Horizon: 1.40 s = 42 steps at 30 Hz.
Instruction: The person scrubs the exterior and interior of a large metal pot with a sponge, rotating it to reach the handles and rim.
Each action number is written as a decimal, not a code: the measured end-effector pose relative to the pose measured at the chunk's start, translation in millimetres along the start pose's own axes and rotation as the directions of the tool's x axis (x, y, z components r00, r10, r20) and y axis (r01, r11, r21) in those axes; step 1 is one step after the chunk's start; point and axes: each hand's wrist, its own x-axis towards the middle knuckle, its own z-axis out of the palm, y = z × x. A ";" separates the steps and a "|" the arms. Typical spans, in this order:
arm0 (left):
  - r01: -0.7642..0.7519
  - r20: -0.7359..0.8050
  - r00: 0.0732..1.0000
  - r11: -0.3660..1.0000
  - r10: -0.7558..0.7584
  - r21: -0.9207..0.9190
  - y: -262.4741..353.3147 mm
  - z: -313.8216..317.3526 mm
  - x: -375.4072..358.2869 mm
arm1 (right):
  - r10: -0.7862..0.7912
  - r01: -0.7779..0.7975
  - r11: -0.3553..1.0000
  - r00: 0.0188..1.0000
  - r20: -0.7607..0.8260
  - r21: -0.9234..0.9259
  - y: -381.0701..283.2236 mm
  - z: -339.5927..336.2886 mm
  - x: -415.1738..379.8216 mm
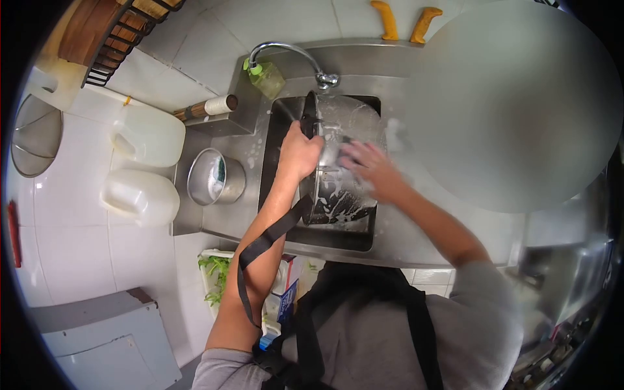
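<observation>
A large metal pot [354, 120] lies tilted on its side in the sink basin [273, 175], its opening toward the left and its outer wall streaked with white foam. My left hand [299, 153] is closed on the pot at its rim, near a side handle. Against the foamy wall is my right hand [372, 168], blurred by motion. Something dark and whitish shows by its fingertips, too smeared to name. A curved faucet [286, 45] arches over the basin's back left. A black strap [273, 234] hangs across my left forearm.
Left of the basin stands a small metal container [237, 182] with a foamy sponge [218, 177] inside. Behind are a green-topped soap bottle [268, 81] and a brush [208, 107]. Two white jugs [156, 136] stand farther left. Yellow handles [426, 25] show at the back. A blurred disc covers the right.
</observation>
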 end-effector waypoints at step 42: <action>0.020 0.088 0.996 0.905 0.020 -0.425 4.7 12.4 49.2 | 0.644 -0.544 0.755 0.721 -0.255 0.367 38.0 37.2 35.0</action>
